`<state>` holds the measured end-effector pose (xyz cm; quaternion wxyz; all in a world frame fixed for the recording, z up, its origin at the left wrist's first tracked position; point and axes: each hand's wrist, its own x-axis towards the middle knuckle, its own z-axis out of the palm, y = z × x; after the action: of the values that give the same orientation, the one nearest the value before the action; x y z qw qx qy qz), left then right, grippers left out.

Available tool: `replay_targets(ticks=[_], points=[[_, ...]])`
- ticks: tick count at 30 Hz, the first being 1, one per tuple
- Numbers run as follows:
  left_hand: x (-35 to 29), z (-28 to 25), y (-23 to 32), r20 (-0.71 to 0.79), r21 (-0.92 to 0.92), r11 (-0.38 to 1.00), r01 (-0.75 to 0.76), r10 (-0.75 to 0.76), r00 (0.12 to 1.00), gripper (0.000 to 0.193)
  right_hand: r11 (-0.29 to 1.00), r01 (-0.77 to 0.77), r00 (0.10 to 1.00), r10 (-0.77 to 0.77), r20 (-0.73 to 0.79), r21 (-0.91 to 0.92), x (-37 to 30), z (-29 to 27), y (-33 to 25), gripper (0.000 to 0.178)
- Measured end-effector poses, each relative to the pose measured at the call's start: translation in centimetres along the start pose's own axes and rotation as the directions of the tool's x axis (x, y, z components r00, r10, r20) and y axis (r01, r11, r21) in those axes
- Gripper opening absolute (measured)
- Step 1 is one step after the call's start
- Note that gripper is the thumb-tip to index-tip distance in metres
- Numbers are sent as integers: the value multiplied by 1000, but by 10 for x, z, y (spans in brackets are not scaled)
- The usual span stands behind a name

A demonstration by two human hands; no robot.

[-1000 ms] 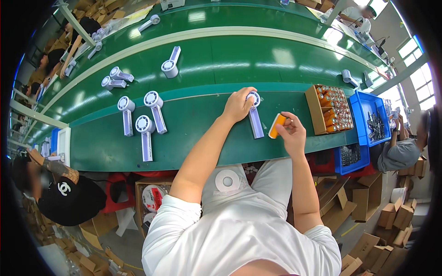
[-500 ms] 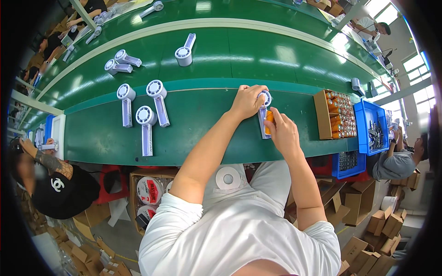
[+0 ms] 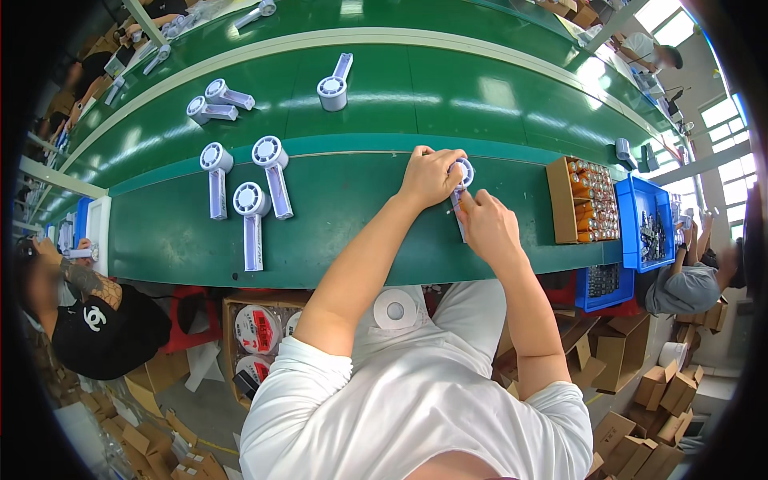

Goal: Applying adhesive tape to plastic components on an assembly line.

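Orange battery (image 3: 459,207) has moved to the pale fan (image 3: 466,171), mostly hidden under right fingers (image 3: 475,212), their grip unclear, while left fingers (image 3: 448,162) clasp the fan's head above green table (image 3: 180,252), cartons (image 3: 636,440) well apart.

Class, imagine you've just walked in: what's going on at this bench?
A person in a white top works at a green bench. The left hand grips the round head of a pale handheld fan; the right hand is at its handle, where a bit of orange battery shows. Three similar fans lie to the left, and to the right stand a cardboard box of orange batteries and a blue bin of dark parts.
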<state>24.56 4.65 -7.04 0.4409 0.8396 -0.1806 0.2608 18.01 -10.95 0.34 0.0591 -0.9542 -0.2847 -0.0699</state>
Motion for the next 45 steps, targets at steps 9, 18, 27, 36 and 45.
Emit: replay_targets(ticks=[9, 18, 27, 36, 45], points=[[1, -10, -7, -36, 5, 1000, 9, -9, 999, 24, 942, 112, 961, -184, 207, 316, 16, -13, 29, 32], [12, -18, -18, -364, -126, 954, 273, -300, 882, 90, 704, -204, 778, 539, -324, 680, -33, 61, 114, 14], [33, -14, -27, -199, 135, 987, 91, -63, 978, 75, 676, -239, 792, 551, -263, 697, -32, 51, 116, 16], [85, -93, -111, -256, 340, 741, 579, -519, 815, 64, 635, -187, 771, 568, -289, 750, -34, 52, 119, 16], [52, -69, 35, 772, -14, 998, 58, -26, 635, 62, 672, -132, 776, 528, -346, 729, -34, 55, 125, 16]])
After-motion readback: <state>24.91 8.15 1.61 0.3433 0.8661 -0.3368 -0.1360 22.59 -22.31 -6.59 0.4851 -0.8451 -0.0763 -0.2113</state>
